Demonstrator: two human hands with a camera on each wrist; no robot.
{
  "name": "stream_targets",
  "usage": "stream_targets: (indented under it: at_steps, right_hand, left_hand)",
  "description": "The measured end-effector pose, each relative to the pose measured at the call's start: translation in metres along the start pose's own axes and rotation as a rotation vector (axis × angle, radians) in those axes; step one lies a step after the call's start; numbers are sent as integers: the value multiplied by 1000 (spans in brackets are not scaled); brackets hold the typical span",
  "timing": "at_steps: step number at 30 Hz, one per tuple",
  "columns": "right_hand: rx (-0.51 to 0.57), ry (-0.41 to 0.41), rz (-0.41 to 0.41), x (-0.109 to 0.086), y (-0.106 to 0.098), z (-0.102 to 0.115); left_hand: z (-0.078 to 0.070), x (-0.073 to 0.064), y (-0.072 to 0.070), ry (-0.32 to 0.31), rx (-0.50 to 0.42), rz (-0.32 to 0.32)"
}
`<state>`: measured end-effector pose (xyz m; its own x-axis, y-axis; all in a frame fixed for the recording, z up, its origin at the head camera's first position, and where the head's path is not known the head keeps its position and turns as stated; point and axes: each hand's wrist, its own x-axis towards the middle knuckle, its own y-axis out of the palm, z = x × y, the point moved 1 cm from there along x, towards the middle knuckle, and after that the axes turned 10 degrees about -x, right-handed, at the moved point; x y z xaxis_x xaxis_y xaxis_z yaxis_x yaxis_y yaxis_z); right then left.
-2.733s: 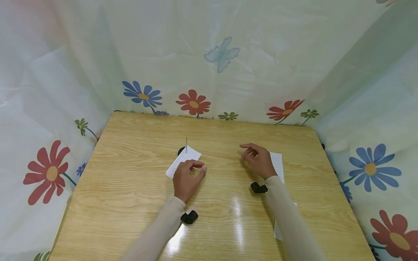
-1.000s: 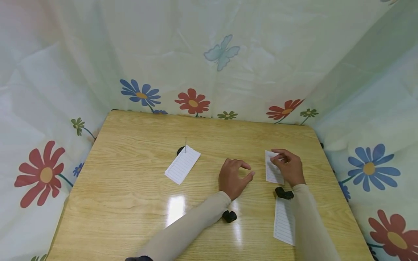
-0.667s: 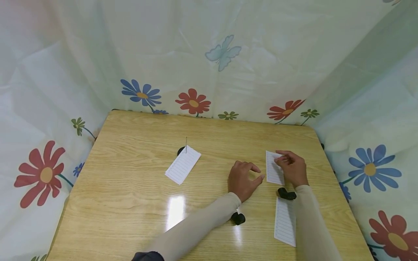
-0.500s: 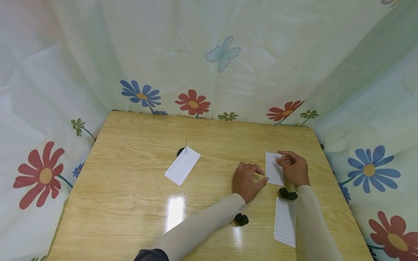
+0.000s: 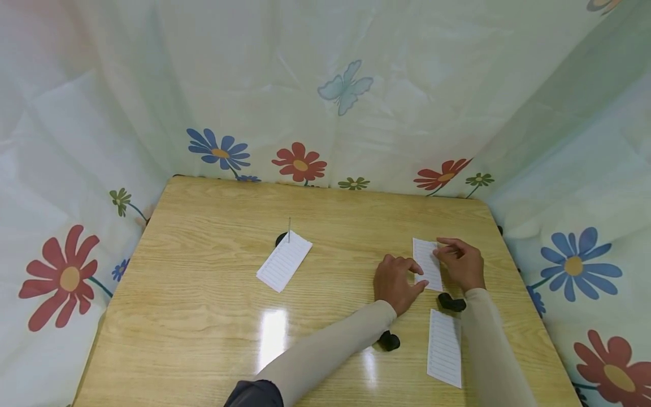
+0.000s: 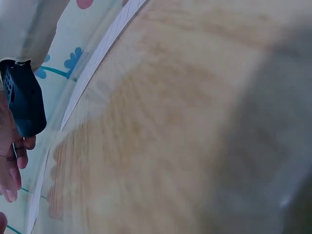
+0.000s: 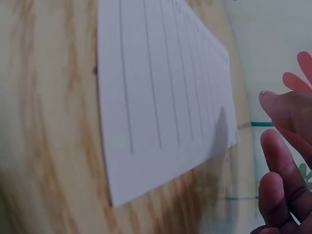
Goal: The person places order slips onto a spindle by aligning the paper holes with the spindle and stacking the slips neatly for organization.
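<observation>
A lined white paper slip (image 5: 426, 261) lies flat at the table's right, between the two hands. My left hand (image 5: 396, 284) is at its left edge, thumb and forefinger apart in a loose curve. At its right edge is my right hand (image 5: 461, 263), fingers bent with nothing visible between them. The right wrist view shows that slip (image 7: 156, 97) flat, the right hand's fingers (image 7: 275, 151) off to its side. Whether the left fingertips touch the paper, I cannot tell. Another lined slip (image 5: 283, 263) is on a thin upright metal spike (image 5: 289, 229) with a round black base (image 5: 280, 239).
A third lined slip (image 5: 444, 349) lies nearer the front, beside the right sleeve (image 5: 490, 345). Black wrist cameras (image 5: 451, 302) hang at both cuffs. The wooden table (image 5: 203, 316) is enclosed by a flowered curtain (image 5: 244, 73) at the back and sides.
From beside the spiked slip, my left hand has travelled right to the upper-right slip. My right hand has shifted right, off the slip's middle, uncovering more of it. The slips stay put.
</observation>
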<state>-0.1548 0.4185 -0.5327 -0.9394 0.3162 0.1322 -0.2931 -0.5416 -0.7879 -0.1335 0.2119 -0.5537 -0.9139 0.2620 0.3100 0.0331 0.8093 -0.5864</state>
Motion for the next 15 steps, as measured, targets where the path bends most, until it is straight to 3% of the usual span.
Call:
stream_targets:
  at_steps: [9, 15]
  right_hand:
    - [-108, 44, 92, 8, 1, -9]
    - [-166, 39, 128, 15, 3, -11]
  left_hand:
    - [-1, 5, 12, -29, 81, 97]
    - [2, 6, 14, -28, 111, 127]
